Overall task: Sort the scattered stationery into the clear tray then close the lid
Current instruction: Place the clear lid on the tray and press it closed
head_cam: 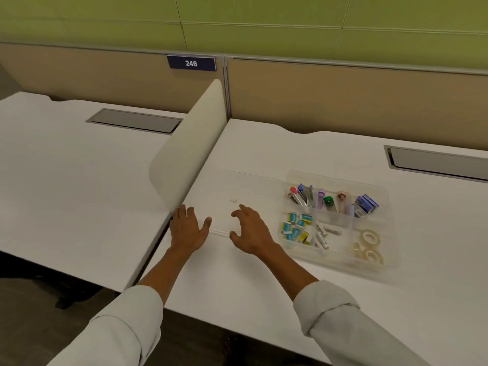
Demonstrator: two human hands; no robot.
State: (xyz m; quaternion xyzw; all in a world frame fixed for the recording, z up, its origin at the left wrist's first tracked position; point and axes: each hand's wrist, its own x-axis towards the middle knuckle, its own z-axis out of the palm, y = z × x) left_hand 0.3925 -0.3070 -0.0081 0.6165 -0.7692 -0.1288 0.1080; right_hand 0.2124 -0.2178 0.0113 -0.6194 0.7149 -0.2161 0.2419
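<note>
Lid (237, 196) lies flat under both hands' spread fingers (239, 211), beside tray (380, 257).

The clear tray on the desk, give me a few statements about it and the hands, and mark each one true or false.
1. The clear tray has no lid on it. True.
2. The tape rolls lie in the tray's far left compartment. False: they lie in its near right compartment.
3. The left hand and the right hand are both on the lid lying left of the tray. True.
4. The right hand is gripping a stapler. False: it holds nothing, fingers loosely bent over the lid.
5. The sign on the partition reads 312. False: it reads 246.
</note>
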